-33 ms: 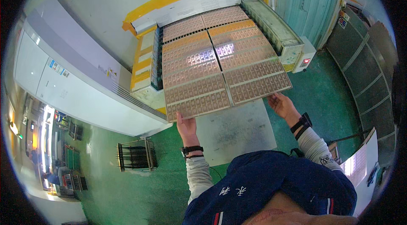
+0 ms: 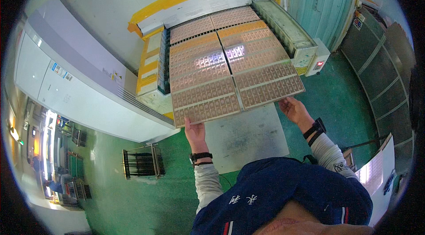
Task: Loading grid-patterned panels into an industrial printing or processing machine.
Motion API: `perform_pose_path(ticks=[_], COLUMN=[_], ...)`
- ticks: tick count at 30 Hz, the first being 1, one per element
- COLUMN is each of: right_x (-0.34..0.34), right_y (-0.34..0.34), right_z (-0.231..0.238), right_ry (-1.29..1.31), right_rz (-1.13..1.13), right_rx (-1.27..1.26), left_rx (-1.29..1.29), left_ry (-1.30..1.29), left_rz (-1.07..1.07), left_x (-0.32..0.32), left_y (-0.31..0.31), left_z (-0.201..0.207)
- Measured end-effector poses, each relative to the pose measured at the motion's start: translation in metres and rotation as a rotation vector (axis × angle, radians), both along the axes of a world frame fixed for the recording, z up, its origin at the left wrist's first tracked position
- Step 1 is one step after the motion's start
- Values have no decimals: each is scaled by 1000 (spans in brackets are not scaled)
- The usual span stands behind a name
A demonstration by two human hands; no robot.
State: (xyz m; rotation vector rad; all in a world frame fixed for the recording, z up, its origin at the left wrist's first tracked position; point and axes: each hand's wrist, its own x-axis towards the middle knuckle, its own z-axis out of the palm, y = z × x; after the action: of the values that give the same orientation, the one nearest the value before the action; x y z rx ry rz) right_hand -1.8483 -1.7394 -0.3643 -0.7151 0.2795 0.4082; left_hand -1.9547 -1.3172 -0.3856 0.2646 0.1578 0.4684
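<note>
Two copper-coloured circuit board panels, a left panel (image 2: 201, 86) and a right panel (image 2: 261, 64), lie side by side with a narrow gap between them. Rows of small repeated patterns cover both. Their far parts lie over the conveyor bed of a machine, and their near edges stick out towards me. My left hand (image 2: 195, 133) grips the left panel's near edge, thumb on top, the other fingers hidden beneath. At the right panel's near edge, my right hand (image 2: 295, 110) has its fingertips closed on the rim, partly hidden under it. Two more copper panels (image 2: 234, 16) lie farther in on the conveyor.
Side rails flank the conveyor, the right rail (image 2: 287, 31) ending in a control box (image 2: 318, 58) with a red display. A white cabinet (image 2: 88, 89) stands at the left. On the green floor are a slotted rack (image 2: 142, 163) and a grey sheet (image 2: 245, 139). Dark panels (image 2: 380, 71) lean at the right.
</note>
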Motion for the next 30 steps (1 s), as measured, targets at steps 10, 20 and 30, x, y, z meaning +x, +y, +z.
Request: perform_pose_path(ticks=[10, 20, 30], right_x=[-4, -13, -35], right_y=[16, 2, -9], right_z=[18, -14, -31], right_ry=[22, 8, 46], right_rz=[31, 116, 96], right_rx=[-66, 29, 1], left_rx=[-1, 71, 105], left_ry=[-90, 89, 119], left_rz=[-146, 4, 74], left_x=[6, 18, 30], left_y=[9, -17, -13], left_z=[-41, -4, 2])
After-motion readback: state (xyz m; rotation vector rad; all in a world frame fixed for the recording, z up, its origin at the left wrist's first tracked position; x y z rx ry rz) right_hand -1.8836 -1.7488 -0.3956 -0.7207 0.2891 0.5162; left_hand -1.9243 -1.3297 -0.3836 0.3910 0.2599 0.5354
